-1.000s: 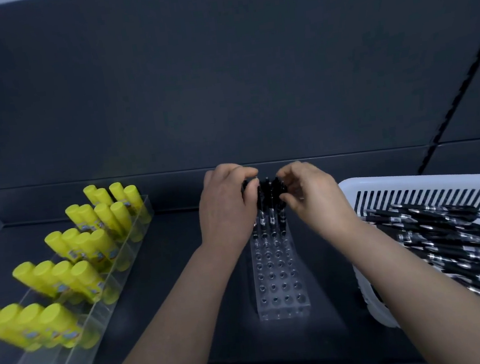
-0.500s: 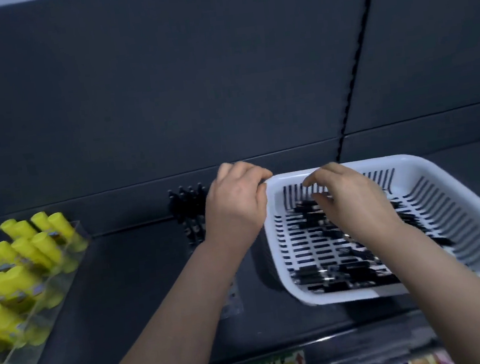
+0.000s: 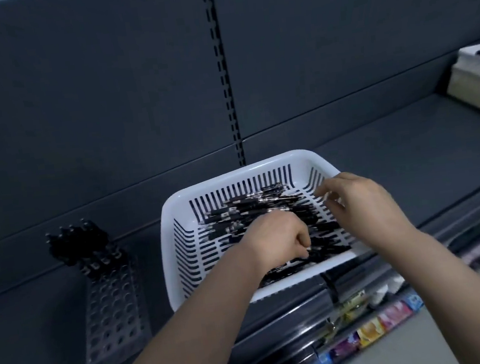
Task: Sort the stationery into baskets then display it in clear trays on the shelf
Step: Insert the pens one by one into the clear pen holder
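A white slotted basket (image 3: 171, 219) sits on the dark shelf and holds several black pens (image 3: 244, 208). My left hand (image 3: 278, 237) is down inside the basket, its fingers curled around black pens near the front wall. My right hand (image 3: 360, 201) hovers over the basket's right side with fingers spread and nothing in them. A clear tray with rows of holes (image 3: 112, 310) lies to the left of the basket. Several black pens (image 3: 81, 244) stand upright in the tray's far rows.
The dark shelf (image 3: 408, 147) runs right to a pale box (image 3: 478, 77) at the far right edge. A slotted upright (image 3: 225, 78) divides the back panel. Colourful packets (image 3: 369, 328) show on a lower shelf below the front lip.
The view swung right, away from the yellow glue sticks. Both hands left the pens in the clear tray and moved into the basket; my left hand has closed on pens there.
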Action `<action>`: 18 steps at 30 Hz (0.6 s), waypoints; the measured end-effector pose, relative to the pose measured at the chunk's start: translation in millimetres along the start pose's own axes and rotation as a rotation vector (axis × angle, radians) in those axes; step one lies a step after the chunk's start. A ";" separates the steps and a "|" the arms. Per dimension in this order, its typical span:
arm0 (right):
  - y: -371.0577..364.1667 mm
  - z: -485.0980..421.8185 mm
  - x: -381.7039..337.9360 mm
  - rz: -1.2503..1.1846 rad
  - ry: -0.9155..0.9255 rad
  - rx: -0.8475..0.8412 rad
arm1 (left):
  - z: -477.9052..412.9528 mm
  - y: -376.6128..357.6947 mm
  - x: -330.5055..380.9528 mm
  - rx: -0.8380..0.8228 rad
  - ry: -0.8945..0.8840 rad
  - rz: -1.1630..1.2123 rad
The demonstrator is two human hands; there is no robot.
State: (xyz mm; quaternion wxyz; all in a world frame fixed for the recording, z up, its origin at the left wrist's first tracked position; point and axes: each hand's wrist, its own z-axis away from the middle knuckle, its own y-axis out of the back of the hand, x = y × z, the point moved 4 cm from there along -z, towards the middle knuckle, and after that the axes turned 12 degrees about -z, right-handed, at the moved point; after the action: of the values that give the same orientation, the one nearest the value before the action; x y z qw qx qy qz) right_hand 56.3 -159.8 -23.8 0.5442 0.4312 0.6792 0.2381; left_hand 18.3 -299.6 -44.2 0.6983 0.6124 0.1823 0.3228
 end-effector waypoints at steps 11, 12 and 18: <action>-7.4 -2.8 7.9 -0.014 -0.087 -0.263 | 2.1 27.4 -19.8 0.264 0.241 0.078; -11.0 -4.3 6.8 0.028 -0.106 -0.309 | 6.9 33.3 -26.8 0.355 0.290 0.135; -32.0 -7.1 -4.9 0.408 -0.224 -0.490 | 30.4 43.5 -50.4 0.685 0.406 0.351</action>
State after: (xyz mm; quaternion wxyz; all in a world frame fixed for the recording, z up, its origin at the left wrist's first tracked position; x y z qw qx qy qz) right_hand 39.2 -179.4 -44.5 0.6441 0.4382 0.4373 0.4493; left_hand -8.4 -354.1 -3.5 0.3395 0.7545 0.3055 0.4714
